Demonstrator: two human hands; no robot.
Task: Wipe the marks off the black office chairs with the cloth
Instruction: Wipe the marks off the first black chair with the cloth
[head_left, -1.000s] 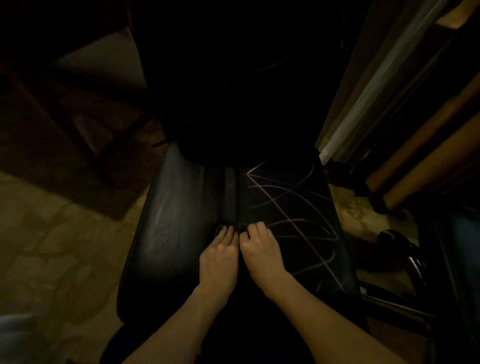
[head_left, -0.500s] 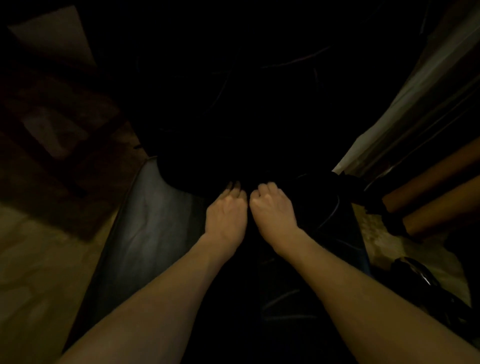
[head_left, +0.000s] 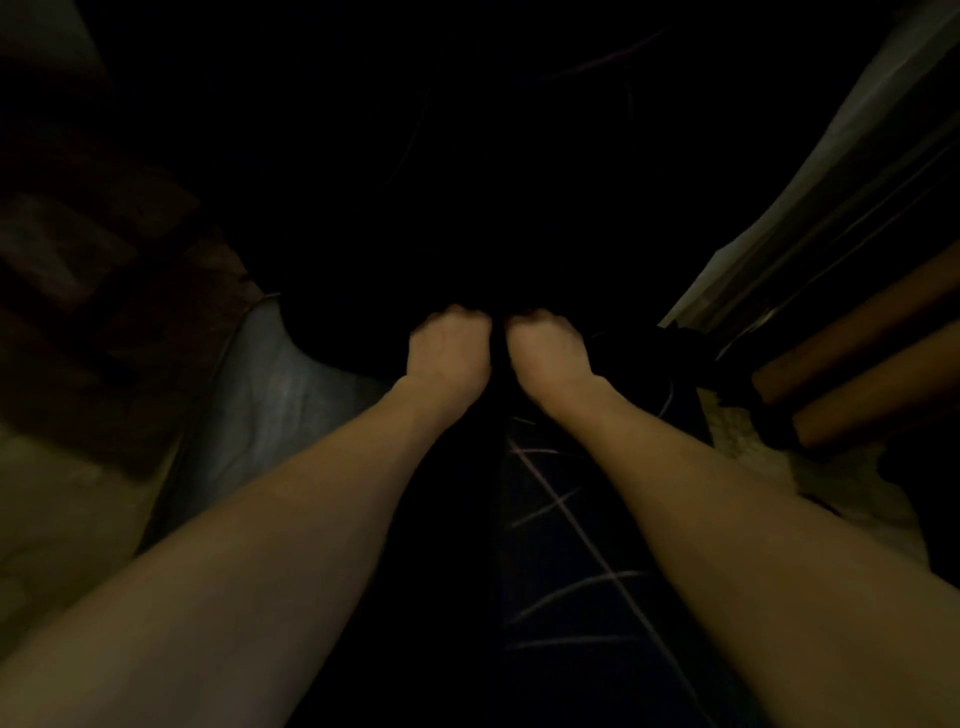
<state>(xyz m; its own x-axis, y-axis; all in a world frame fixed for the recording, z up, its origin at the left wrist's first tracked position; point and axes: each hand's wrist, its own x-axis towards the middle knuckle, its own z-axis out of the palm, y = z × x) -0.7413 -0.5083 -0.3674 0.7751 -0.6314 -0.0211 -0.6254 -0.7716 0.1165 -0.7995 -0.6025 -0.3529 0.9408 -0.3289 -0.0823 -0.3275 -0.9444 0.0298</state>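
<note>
Both hands, left hand and right hand, had a curled grip, its contents lost in shadow, at the far seat, while marks remained on the near right.

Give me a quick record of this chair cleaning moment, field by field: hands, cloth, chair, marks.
left hand: fingers curled, at the back of the seat
right hand: fingers curled, beside the left
cloth: too dark to make out
chair seat: black, glossy
marks: pale crossing lines on the seat's right half, between the forearms
</note>
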